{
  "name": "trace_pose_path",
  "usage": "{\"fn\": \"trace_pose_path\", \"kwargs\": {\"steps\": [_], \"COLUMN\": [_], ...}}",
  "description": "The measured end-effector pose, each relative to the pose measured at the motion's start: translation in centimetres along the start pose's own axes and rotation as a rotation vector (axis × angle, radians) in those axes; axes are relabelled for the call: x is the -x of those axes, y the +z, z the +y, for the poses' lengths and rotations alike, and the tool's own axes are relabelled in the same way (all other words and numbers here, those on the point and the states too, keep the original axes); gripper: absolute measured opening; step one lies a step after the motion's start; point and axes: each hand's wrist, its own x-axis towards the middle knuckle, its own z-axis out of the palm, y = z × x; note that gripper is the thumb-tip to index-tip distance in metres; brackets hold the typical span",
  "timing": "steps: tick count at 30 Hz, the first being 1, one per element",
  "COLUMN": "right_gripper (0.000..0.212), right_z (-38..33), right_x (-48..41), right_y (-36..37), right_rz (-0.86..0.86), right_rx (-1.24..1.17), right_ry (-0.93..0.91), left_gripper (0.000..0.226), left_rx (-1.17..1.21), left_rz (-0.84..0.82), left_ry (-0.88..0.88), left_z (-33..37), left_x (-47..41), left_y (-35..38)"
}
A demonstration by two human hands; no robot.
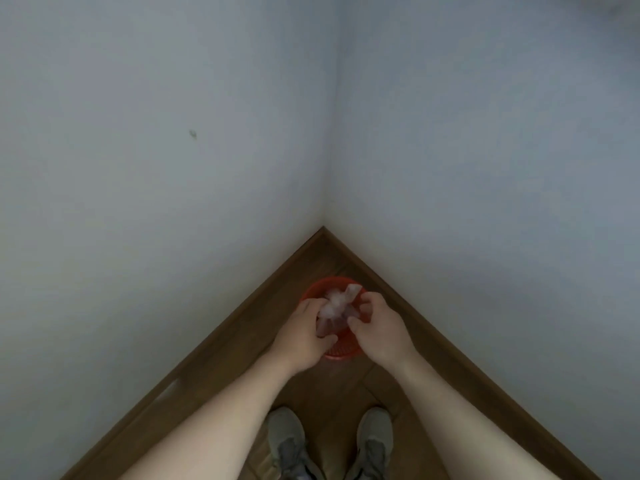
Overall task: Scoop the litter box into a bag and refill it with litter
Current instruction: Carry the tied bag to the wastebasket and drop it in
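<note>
A small red basket-like bin (341, 349) stands on the wooden floor in the corner of the room. Over it is a crumpled clear plastic bag (334, 306), held between both hands. My left hand (301, 337) grips the bag's left side with fingers curled around it. My right hand (379, 327) pinches the bag's right side between thumb and fingers. The bag's contents are too blurred to tell. No litter box or scoop is in view.
Two pale walls meet in a corner (323, 226) right behind the bin, with a brown skirting board (221, 334) along each. My two grey shoes (287, 441) stand on the wooden floor just behind the bin.
</note>
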Motion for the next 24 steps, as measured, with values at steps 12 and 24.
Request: {"fn": "trace_pose_path", "kwargs": {"steps": [12,24], "right_gripper": [0.053,0.058], "right_z": [-6.7,-11.1], "right_x": [13.4,26.3], "right_y": [-7.9,-17.9], "right_rz": [0.137,0.227], "right_rx": [0.177,0.478], "right_ry": [-0.105,-0.225], "left_gripper": [0.062,0.058], "left_rx": [-0.204,-0.556], "left_rz": [0.032,0.126], "left_ry": [0.066,0.131], "left_z": [11.6,24.5], "left_x": [11.2,23.3], "left_y": [-9.6,-17.3]}}
